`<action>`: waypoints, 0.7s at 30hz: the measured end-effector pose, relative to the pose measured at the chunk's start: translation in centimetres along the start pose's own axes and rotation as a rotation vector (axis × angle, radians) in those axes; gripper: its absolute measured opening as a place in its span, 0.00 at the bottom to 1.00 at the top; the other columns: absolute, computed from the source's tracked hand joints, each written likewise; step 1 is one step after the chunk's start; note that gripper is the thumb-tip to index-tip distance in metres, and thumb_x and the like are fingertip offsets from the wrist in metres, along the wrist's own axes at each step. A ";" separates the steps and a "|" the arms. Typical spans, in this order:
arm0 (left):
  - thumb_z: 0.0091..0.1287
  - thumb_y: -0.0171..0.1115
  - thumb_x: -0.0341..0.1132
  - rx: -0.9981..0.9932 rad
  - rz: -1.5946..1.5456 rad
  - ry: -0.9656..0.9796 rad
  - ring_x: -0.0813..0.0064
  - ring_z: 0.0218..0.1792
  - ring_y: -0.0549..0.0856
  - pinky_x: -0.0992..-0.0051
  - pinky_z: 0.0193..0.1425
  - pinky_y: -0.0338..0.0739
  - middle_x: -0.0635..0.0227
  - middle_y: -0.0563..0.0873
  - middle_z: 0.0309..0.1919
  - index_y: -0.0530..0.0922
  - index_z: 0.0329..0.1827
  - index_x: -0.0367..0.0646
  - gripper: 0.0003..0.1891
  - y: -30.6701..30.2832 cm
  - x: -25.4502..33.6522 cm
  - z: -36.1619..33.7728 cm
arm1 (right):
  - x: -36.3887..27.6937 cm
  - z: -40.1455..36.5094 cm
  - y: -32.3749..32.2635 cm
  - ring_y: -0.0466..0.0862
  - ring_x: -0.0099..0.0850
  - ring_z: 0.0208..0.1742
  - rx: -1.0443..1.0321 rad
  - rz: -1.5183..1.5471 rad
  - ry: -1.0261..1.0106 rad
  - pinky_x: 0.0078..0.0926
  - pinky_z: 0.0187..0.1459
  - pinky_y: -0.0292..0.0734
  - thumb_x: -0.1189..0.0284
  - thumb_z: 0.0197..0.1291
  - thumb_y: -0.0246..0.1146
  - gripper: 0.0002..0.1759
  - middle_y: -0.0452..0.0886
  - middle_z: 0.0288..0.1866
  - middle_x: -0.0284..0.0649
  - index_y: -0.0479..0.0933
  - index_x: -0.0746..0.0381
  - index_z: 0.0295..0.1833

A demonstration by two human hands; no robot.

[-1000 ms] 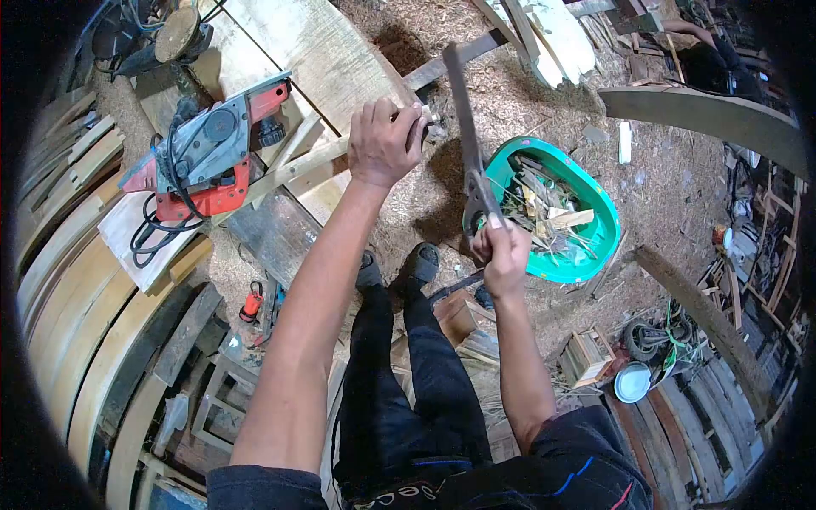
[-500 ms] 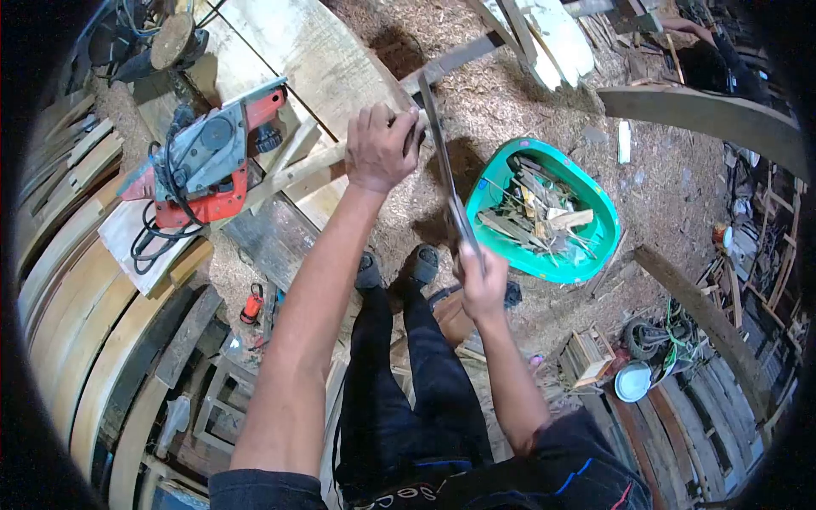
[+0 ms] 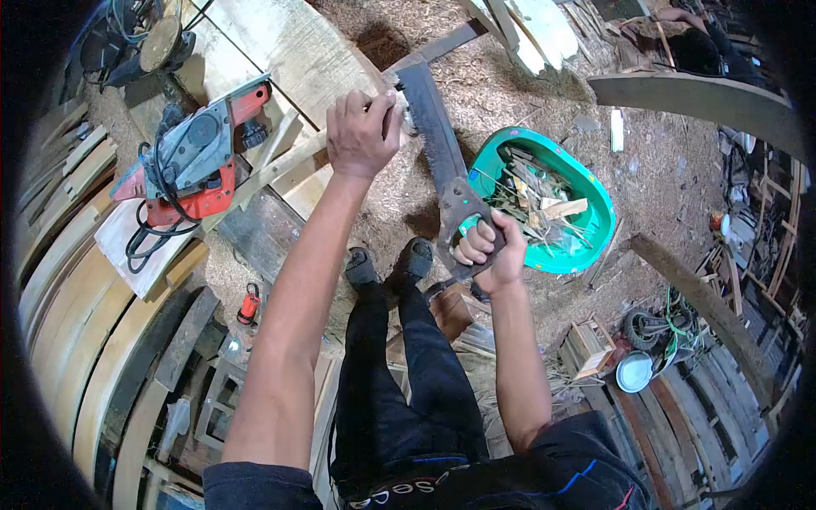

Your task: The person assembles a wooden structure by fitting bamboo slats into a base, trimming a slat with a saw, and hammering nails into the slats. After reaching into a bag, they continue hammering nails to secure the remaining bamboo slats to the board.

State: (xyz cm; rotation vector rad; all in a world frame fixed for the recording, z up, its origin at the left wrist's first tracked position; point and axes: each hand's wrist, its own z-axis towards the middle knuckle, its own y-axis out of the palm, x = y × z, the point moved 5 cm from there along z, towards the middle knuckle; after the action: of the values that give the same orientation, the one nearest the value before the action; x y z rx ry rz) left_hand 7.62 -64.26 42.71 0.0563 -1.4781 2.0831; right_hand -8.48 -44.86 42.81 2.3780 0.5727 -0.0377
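My right hand (image 3: 489, 246) is closed around the handle of a handsaw (image 3: 433, 127), with its fingers through the grip. The saw's broad, dark blade faces up to me and its toothed edge points left. Its tip lies just right of my left hand (image 3: 361, 136), close to the end of a wooden strip (image 3: 297, 161). That left hand has its fingers curled over the strip near this end, and the palm side is hidden. The strip runs down and left from the hand, beside wide pale boards (image 3: 297, 51).
A red and grey corded power tool (image 3: 191, 161) rests on wood at the left. A green tub (image 3: 599, 229) of wood scraps stands on the sawdust-covered floor right of the saw. Curved planks (image 3: 93, 323) are stacked at the left. Another person (image 3: 693, 47) is at the upper right.
The saw has turned from nearly edge-on to showing its flat side, as my right hand rolled over. My left hand stays on the strip; the whole view has shifted slightly.
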 end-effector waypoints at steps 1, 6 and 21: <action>0.61 0.69 0.41 0.003 0.000 0.000 0.63 0.35 0.74 0.63 0.41 0.69 0.66 0.73 0.31 0.85 0.42 0.51 0.09 0.0 0.1 0.0 | 0.0 -0.2 0.0 0.57 0.26 0.15 -0.021 -0.035 -0.033 0.31 0.24 0.55 0.55 0.71 0.49 0.24 0.56 0.15 0.30 0.59 0.55 0.22; 0.62 0.69 0.42 0.020 0.014 0.006 0.64 0.35 0.74 0.64 0.40 0.68 0.67 0.72 0.30 0.85 0.42 0.51 0.09 0.0 0.1 0.0 | 0.0 -2.1 2.0 0.62 0.18 0.20 0.000 -0.675 -0.476 0.22 0.24 0.57 0.65 0.74 0.53 0.22 0.65 0.18 0.29 0.65 0.60 0.24; 0.63 0.67 0.42 -0.005 0.003 -0.012 0.63 0.37 0.75 0.64 0.42 0.67 0.66 0.73 0.32 0.84 0.41 0.51 0.08 0.1 -0.1 0.0 | -0.2 1.1 4.1 0.66 0.15 0.23 0.127 -0.892 -0.436 0.21 0.25 0.59 0.60 0.71 0.58 0.22 0.70 0.19 0.25 0.72 0.61 0.24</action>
State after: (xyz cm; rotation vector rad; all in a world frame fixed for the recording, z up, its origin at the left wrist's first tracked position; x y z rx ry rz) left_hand 7.68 -64.30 42.62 0.0654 -1.4915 2.0847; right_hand -6.85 -48.43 44.52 1.9424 1.3701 -0.9713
